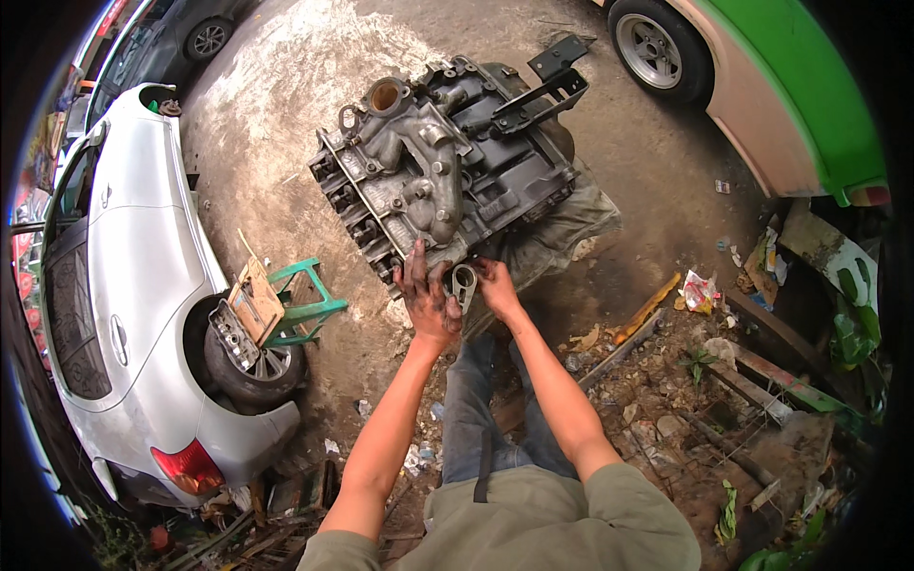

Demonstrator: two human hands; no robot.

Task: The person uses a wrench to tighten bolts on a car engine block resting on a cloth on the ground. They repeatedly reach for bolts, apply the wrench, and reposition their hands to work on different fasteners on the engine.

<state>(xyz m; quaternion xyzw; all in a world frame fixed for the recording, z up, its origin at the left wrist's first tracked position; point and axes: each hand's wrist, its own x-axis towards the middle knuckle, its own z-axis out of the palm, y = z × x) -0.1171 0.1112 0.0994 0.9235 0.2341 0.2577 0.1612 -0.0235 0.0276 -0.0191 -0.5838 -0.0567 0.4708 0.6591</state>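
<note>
A greasy engine (pixel 447 181) stands in front of me, its grey metal manifold and round brown-lined opening facing up. At its near edge, a pale metal bracket with an oval hole (pixel 464 284) sits between my two hands. My left hand (pixel 428 297) lies against the near edge to the left of the bracket, its dirt-blackened fingers stretched out and apart. Just right of the bracket, my right hand (pixel 495 287) has its fingers closed in a pinch against the engine's edge. Whatever is between those fingertips is hidden.
A silver car (pixel 143 247) is on the left. Beside its wheel is a green stool (pixel 307 300) with a wooden board and metal part. A dark plastic sheet (pixel 562 233) lies under the engine. Rubble and planks (pixel 752 381) cover the right; a green-and-pink vehicle (pixel 781 105) stands beyond.
</note>
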